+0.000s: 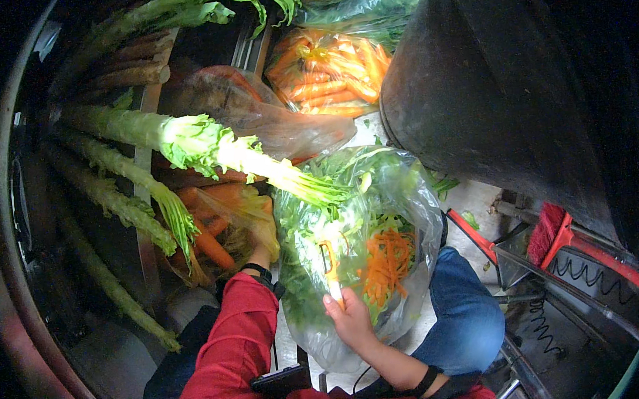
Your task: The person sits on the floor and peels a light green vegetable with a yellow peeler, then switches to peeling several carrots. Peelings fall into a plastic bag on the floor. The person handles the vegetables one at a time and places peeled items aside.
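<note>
My right hand [351,315] grips the white handle of an orange-and-white vegetable peeler [329,261], its head pointing away from me. Beneath it stands a clear plastic bag [330,346] holding green leaf trimmings and a heap of orange carrot peelings [386,264]. To the left, my left hand [262,238] reaches into a thin yellowish bag [264,206] of carrots [211,246]; the plastic and the dim light hide its fingers. Above the peelings bag, the leafy tip of a celtuce stem [244,154] hangs in from the left.
More celtuce stems [126,210] jut out at left, near cut root-like lengths [133,73]. A tied clear bag of carrots [333,79] lies ahead, behind a crumpled bag [292,132]. A large dark container [473,88] leans at right, above a red dustpan [478,238] and red brush [547,233].
</note>
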Action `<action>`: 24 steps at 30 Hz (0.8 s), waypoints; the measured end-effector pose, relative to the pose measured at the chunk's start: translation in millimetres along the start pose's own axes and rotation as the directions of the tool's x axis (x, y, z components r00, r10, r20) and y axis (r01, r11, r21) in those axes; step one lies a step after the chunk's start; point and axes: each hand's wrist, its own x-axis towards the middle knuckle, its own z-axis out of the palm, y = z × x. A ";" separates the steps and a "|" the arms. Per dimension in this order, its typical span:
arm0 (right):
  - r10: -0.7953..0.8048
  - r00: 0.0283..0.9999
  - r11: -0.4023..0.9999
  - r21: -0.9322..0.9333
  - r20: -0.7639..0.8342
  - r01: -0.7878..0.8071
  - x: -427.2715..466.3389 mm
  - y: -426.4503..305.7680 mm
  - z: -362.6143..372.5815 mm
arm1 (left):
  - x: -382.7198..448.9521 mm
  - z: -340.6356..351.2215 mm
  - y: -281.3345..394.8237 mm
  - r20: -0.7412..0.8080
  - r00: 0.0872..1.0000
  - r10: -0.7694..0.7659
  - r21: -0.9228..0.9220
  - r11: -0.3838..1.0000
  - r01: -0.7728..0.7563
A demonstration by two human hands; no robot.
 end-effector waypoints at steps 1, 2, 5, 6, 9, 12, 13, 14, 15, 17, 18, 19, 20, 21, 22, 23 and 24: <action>0.005 1.000 1.000 0.019 0.002 -0.005 -0.6 0.2 1.5 | 1.4 2.9 -5.9 -0.046 0.995 0.090 0.200 0.977 -0.079; 0.009 1.000 0.999 0.037 0.004 -0.010 -1.2 0.8 3.1 | 3.2 5.0 -12.2 -0.092 0.980 0.178 0.390 0.912 -0.129; 0.015 1.000 0.998 0.060 -0.003 -0.015 -0.7 0.6 3.7 | 7.4 3.6 -2.8 0.088 0.983 0.163 0.402 0.897 -0.185; 0.014 1.000 0.998 0.061 -0.004 -0.013 -0.5 -0.2 3.4 | 8.7 1.1 -1.0 0.209 0.973 0.100 0.344 0.924 -0.169; 0.046 0.999 0.998 0.031 0.014 -0.046 -1.2 0.8 3.5 | 13.1 -6.4 3.1 0.518 0.854 -0.055 0.236 0.968 -0.081; 0.008 1.000 0.999 0.050 0.003 -0.008 -2.8 0.7 0.6 | 6.7 -7.6 10.8 0.604 0.792 -0.091 0.233 0.970 -0.066; 0.002 1.000 0.997 0.072 -0.002 -0.002 -3.1 0.9 0.5 | 3.0 -6.6 16.0 0.592 0.800 -0.098 0.257 0.964 -0.072; -0.003 1.000 0.995 0.095 -0.006 0.003 -2.7 1.0 1.2 | -1.6 -6.6 21.0 0.576 0.811 -0.101 0.279 0.957 -0.079; -0.004 1.000 0.992 0.124 -0.013 0.005 -4.0 -1.3 2.2 | -7.7 -5.9 23.5 0.558 0.822 -0.109 0.302 0.950 -0.079; -0.045 0.997 0.982 0.178 -0.070 0.057 -8.4 -6.7 4.8 | -18.3 -4.7 29.1 0.501 0.857 -0.121 0.327 0.943 -0.058; -0.059 0.994 0.976 0.204 -0.089 0.076 -12.9 -9.7 6.0 | -27.2 -10.4 26.0 0.467 0.873 -0.138 0.332 0.943 -0.029; -0.075 0.993 0.974 0.207 -0.088 0.092 -16.3 -10.2 6.0 | -34.1 -14.2 24.0 0.426 0.891 -0.158 0.323 0.946 0.013; -0.092 0.992 0.973 0.206 -0.083 0.107 -18.6 -11.1 5.2 | -40.5 -18.6 21.5 0.377 0.909 -0.178 0.293 0.954 0.065; -0.096 0.993 0.970 0.216 -0.070 0.109 -25.3 -27.6 4.4 | -53.1 -30.6 16.5 0.334 0.919 -0.208 0.258 0.958 0.123; -0.068 0.998 0.986 0.150 -0.013 0.069 -28.8 -41.8 -9.1 | -59.5 -35.8 14.5 0.282 0.931 -0.230 0.195 0.964 0.178; -0.086 0.995 0.979 0.179 -0.051 0.094 -24.9 -41.4 -11.4 | -59.3 -39.3 25.1 0.241 0.942 -0.234 0.119 0.970 0.211; -0.072 0.995 0.972 0.221 -0.062 0.084 -31.0 -38.7 -6.4 | -65.6 -53.3 29.3 0.214 0.941 -0.262 0.048 0.965 0.257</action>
